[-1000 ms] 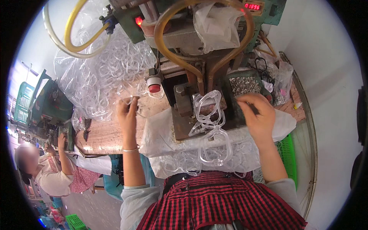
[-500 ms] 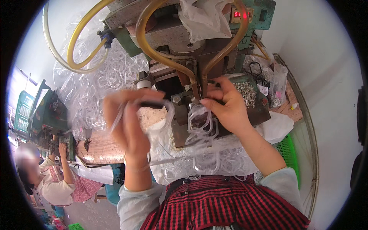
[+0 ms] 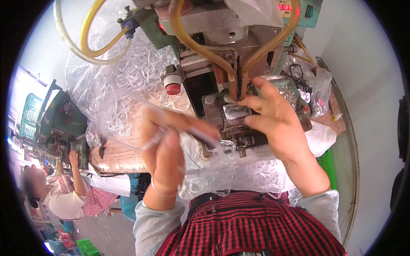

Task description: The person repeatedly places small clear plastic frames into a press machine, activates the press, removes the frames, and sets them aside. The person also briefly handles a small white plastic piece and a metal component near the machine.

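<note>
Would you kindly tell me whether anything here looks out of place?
A crumpled whitish plastic bag hangs at the front of the machine beside the amber hose, which seems an odd spot for it. A few clear plastic pieces also lie loose on the bench near the red button.

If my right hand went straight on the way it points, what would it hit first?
Most likely the lower end of the nearer amber tube, just ahead of your right hand; depth is unclear, so a finger may already touch it.
</note>
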### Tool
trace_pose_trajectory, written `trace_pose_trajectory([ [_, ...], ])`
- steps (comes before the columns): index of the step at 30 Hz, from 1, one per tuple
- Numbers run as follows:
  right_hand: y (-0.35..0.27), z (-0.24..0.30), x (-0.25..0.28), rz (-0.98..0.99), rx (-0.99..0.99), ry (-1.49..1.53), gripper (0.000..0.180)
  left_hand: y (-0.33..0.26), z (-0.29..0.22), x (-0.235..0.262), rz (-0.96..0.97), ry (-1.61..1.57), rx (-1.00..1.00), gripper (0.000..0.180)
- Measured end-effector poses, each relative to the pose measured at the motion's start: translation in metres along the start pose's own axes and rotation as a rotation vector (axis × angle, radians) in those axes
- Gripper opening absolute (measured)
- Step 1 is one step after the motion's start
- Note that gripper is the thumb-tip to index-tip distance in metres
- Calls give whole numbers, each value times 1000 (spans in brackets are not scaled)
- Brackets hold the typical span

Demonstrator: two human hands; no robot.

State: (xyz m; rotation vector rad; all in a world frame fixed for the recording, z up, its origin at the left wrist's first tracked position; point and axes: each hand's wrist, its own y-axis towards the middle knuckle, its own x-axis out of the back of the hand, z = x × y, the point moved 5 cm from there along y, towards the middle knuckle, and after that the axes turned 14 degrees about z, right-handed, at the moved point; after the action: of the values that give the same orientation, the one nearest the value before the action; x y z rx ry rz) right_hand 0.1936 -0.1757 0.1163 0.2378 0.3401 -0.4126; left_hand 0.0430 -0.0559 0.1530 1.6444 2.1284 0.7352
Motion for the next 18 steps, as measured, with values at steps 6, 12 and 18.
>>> trace_pose_trajectory([
  [6, -20, -9, 54, -188, 195, -1189, 43, -32, 63, -70, 223, -941, 891, 28],
  [12, -65, -54, 114, -314, 52, -1225, 29, -28, 85, -81, 145, -912, 956, 29],
  [18, -56, -33, 167, -545, 232, -926, 21, -31, 83, -86, 77, -919, 959, 29],
])
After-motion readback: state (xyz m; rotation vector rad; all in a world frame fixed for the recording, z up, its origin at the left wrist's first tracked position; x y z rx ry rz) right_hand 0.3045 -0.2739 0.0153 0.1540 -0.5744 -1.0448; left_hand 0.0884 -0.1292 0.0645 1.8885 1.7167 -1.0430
